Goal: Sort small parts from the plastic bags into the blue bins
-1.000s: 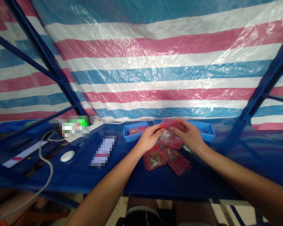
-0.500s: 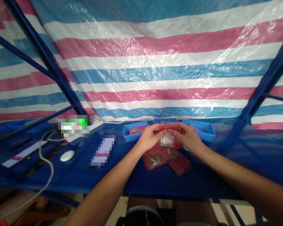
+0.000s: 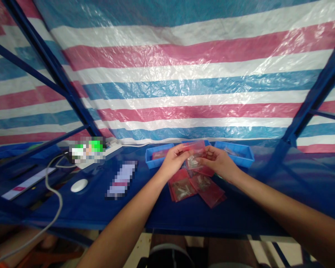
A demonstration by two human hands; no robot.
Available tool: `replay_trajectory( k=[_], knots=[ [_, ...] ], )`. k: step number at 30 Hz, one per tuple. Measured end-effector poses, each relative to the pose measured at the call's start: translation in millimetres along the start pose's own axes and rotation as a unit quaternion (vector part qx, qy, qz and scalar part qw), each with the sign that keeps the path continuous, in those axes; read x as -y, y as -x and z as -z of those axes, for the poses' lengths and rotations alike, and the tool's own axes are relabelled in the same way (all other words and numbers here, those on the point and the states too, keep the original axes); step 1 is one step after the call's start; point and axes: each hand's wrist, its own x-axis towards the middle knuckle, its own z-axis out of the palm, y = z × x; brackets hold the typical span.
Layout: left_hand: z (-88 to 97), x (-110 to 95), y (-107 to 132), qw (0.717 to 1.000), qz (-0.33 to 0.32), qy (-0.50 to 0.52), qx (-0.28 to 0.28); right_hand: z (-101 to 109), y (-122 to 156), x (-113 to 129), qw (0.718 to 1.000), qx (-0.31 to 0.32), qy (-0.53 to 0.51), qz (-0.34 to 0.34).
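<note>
Head view: the left hand (image 3: 174,159) pinches the left edge of a translucent red bag (image 3: 195,148), thumb in front and fingers behind. The right hand (image 3: 219,162) grips the same bag from the other side, its thumb laid across the front. The bag is between the two hands, over the middle of the blue table (image 3: 257,214), with pale, shiny pieces low inside it. Whether its mouth is sealed I cannot tell; if it is not, a tilt or a squeeze from the thumbs could push pieces out. The film looks thin and slick, so a light pinch might slip.

Just below lie a left pile of red bags (image 3: 182,189) and a right pile of red bags (image 3: 208,190), overlapping each other. A bag dropped here would land among lookalikes and be easily confused, and a low wrist could drag the piles apart.

Beyond the hands sit the left blue tray (image 3: 153,163), the middle blue tray (image 3: 207,143) and the right blue tray (image 3: 248,162). Knuckles swung outward could knock a rim. A white mouse (image 3: 79,185) lies well apart, so contact seems unlikely.
</note>
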Motion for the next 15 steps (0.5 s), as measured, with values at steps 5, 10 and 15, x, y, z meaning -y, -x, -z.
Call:
replay_trajectory(
  k=[5,10,15],
  knots=[
    [0.2,-0.2,-1.7,1.000,-0.014,-0.008,-0.016,2.9,-2.0,-6.6,0.999,-0.030,0.010,0.016],
    [5.2,-1.1,-3.1,0.999,-0.031,-0.013,-0.032,5.8,-2.4,-10.3,0.999,-0.026,0.028,0.016],
    [8.9,-2.6,-0.4,0.998,-0.042,-0.035,-0.008,6.6,-3.1,-6.0,0.996,-0.075,0.040,0.019]
  ],
)
